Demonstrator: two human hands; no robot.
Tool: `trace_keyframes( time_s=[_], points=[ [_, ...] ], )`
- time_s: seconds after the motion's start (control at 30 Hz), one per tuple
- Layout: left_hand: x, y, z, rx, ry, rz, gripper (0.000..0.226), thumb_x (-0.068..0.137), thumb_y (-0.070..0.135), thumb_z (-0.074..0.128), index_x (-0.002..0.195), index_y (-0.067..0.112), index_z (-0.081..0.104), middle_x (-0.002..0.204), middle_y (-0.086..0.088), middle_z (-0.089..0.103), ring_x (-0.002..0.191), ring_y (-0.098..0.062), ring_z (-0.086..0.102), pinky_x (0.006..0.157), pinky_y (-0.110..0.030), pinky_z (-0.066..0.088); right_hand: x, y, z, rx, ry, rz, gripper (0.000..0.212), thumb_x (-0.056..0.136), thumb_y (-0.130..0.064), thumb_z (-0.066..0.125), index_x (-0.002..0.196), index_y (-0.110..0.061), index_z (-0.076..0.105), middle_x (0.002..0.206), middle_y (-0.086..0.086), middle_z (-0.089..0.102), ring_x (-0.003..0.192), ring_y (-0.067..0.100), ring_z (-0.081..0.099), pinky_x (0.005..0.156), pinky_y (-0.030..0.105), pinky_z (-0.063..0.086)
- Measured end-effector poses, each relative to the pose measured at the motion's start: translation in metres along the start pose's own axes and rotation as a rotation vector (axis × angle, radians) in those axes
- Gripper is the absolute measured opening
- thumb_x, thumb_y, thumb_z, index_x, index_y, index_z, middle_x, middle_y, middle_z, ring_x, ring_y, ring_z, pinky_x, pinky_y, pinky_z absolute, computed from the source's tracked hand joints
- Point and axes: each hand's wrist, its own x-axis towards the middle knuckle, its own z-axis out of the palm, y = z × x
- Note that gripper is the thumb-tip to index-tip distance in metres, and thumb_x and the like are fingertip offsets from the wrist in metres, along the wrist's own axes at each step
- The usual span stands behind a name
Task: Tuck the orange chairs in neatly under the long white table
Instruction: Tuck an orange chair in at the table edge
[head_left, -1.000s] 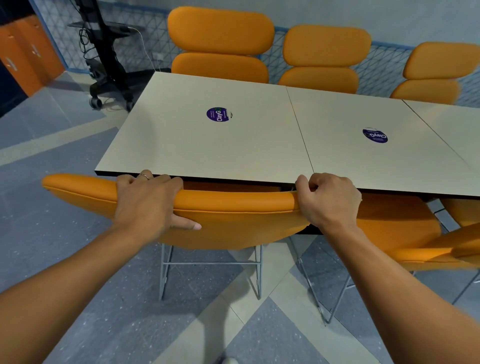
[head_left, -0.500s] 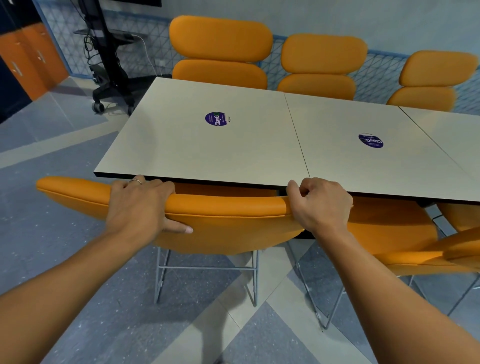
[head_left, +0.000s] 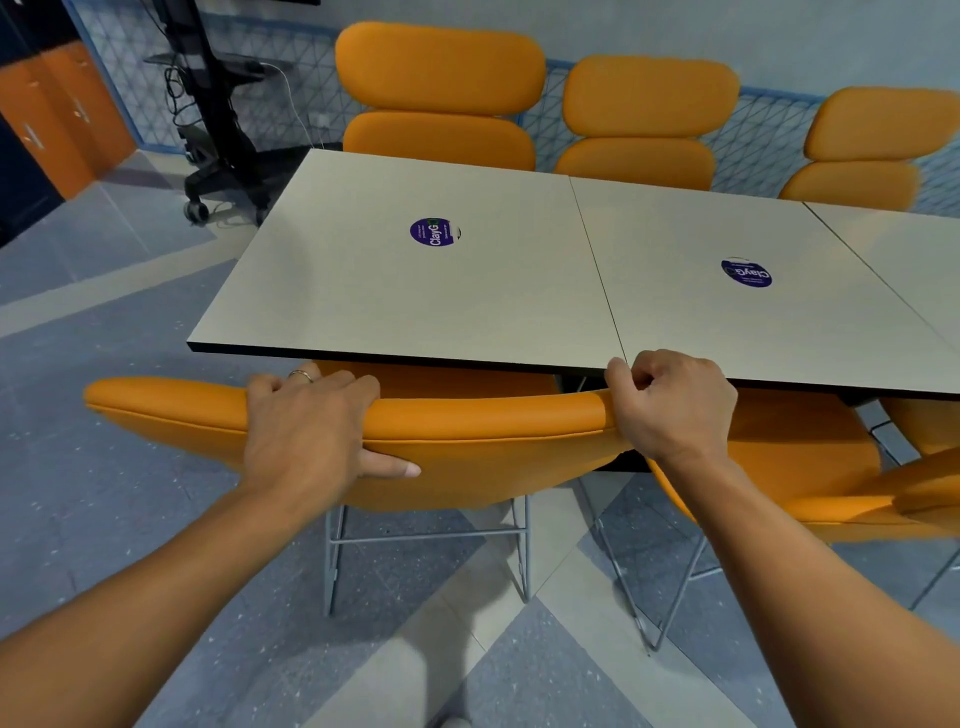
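An orange chair (head_left: 483, 447) stands right in front of me at the near left end of the long white table (head_left: 519, 291). Its seat is under the tabletop and its backrest top lies just below the table's near edge. My left hand (head_left: 306, 431) grips the top of the backrest left of middle, fingers over the far side and thumb on the near side. My right hand (head_left: 670, 402) is closed on the backrest's right end, close to the table edge. A second orange chair (head_left: 810, 457) stands to the right, also at the near side.
Three orange chairs (head_left: 441, 104) stand along the table's far side, in front of a blue patterned wall. A black wheeled stand (head_left: 218, 140) with cables is at the far left. Orange cabinet doors (head_left: 57, 119) are at the left edge. Grey and beige floor lies below.
The chair's backrest has moved slightly closer to the table edge, with both hands holding it throughout. The view has shifted a little lower and nearer.
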Motion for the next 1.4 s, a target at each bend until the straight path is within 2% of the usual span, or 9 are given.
trace_keyframes(
  time_s=[0.13, 0.3, 0.5, 0.87, 1.0, 1.1, 1.2, 1.27, 1.4],
  points=[
    [-0.001, -0.01, -0.001, 0.013, 0.01, 0.019, 0.067, 0.049, 0.091, 0.049, 0.074, 0.029, 0.051, 0.068, 0.009, 0.054, 0.077, -0.023, 0.054, 0.07, -0.036, 0.026, -0.003, -0.011, 0.001, -0.002, -0.027, 0.011, 0.048, 0.087, -0.05, 0.04, 0.054, -0.02, 0.058, 0.049, -0.008, 0.047, 0.05, 0.009, 0.041, 0.051, 0.022, 0.026],
    [-0.018, -0.024, -0.004, 0.007, 0.031, 0.048, 0.075, 0.046, 0.096, 0.039, 0.074, 0.029, 0.055, 0.066, 0.009, 0.054, 0.071, -0.022, 0.052, 0.067, -0.035, 0.026, -0.03, -0.025, -0.011, -0.031, -0.022, 0.038, 0.05, 0.088, -0.053, 0.039, 0.058, -0.02, 0.061, 0.051, -0.006, 0.05, 0.05, 0.006, 0.038, 0.051, 0.021, 0.022],
    [-0.015, -0.023, -0.001, -0.001, 0.042, 0.042, 0.074, 0.046, 0.095, 0.039, 0.075, 0.029, 0.055, 0.067, 0.008, 0.054, 0.072, -0.022, 0.051, 0.068, -0.036, 0.025, -0.028, -0.025, -0.012, -0.035, -0.03, 0.037, 0.047, 0.087, -0.052, 0.039, 0.057, -0.021, 0.058, 0.052, -0.007, 0.048, 0.053, 0.016, 0.045, 0.051, 0.023, 0.024],
    [-0.017, -0.026, 0.003, -0.022, 0.011, -0.004, 0.087, 0.047, 0.1, 0.032, 0.095, 0.032, 0.06, 0.085, 0.006, 0.062, 0.084, -0.023, 0.054, 0.074, -0.039, 0.032, -0.024, -0.024, -0.012, -0.055, -0.057, -0.028, 0.042, 0.09, -0.049, 0.042, 0.063, -0.022, 0.058, 0.059, -0.006, 0.051, 0.058, 0.017, 0.05, 0.051, 0.023, 0.022],
    [-0.019, -0.028, 0.001, -0.049, -0.015, -0.012, 0.087, 0.05, 0.097, 0.041, 0.106, 0.033, 0.06, 0.096, 0.006, 0.064, 0.092, -0.023, 0.056, 0.082, -0.042, 0.036, -0.023, -0.023, -0.018, -0.032, -0.099, -0.086, 0.045, 0.092, -0.054, 0.037, 0.066, -0.026, 0.059, 0.065, -0.007, 0.055, 0.063, 0.017, 0.052, 0.053, 0.023, 0.02],
    [-0.019, -0.031, -0.001, -0.126, -0.041, -0.006, 0.088, 0.052, 0.097, 0.036, 0.111, 0.036, 0.058, 0.101, 0.01, 0.063, 0.094, -0.02, 0.056, 0.085, -0.042, 0.036, -0.019, -0.021, -0.022, -0.05, -0.202, -0.138, 0.049, 0.098, -0.06, 0.036, 0.074, -0.029, 0.065, 0.071, -0.006, 0.059, 0.068, 0.017, 0.052, 0.057, 0.026, 0.025],
    [-0.02, -0.036, -0.005, -0.249, -0.088, -0.009, 0.088, 0.053, 0.097, 0.035, 0.117, 0.04, 0.055, 0.108, 0.014, 0.062, 0.099, -0.015, 0.053, 0.089, -0.039, 0.036, -0.013, -0.024, -0.023, -0.015, -0.298, -0.145, 0.049, 0.097, -0.062, 0.04, 0.078, -0.028, 0.07, 0.067, -0.007, 0.06, 0.071, 0.019, 0.055, 0.064, 0.032, 0.035],
    [-0.021, -0.041, -0.008, -0.314, -0.114, -0.013, 0.088, 0.053, 0.097, 0.036, 0.119, 0.043, 0.054, 0.11, 0.015, 0.061, 0.102, -0.012, 0.052, 0.09, -0.037, 0.036, -0.009, -0.031, -0.022, 0.007, -0.34, -0.16, 0.05, 0.095, -0.065, 0.041, 0.084, -0.029, 0.073, 0.073, -0.005, 0.066, 0.076, 0.02, 0.058, 0.064, 0.032, 0.043],
    [-0.024, -0.057, -0.018, -0.366, -0.121, -0.031, 0.084, 0.055, 0.095, 0.039, 0.12, 0.044, 0.054, 0.117, 0.015, 0.062, 0.109, -0.013, 0.052, 0.094, -0.04, 0.041, -0.006, -0.058, -0.022, 0.056, -0.382, -0.201, 0.047, 0.095, -0.065, 0.043, 0.087, -0.03, 0.073, 0.079, -0.006, 0.068, 0.078, 0.018, 0.058, 0.064, 0.031, 0.046]
  ],
)
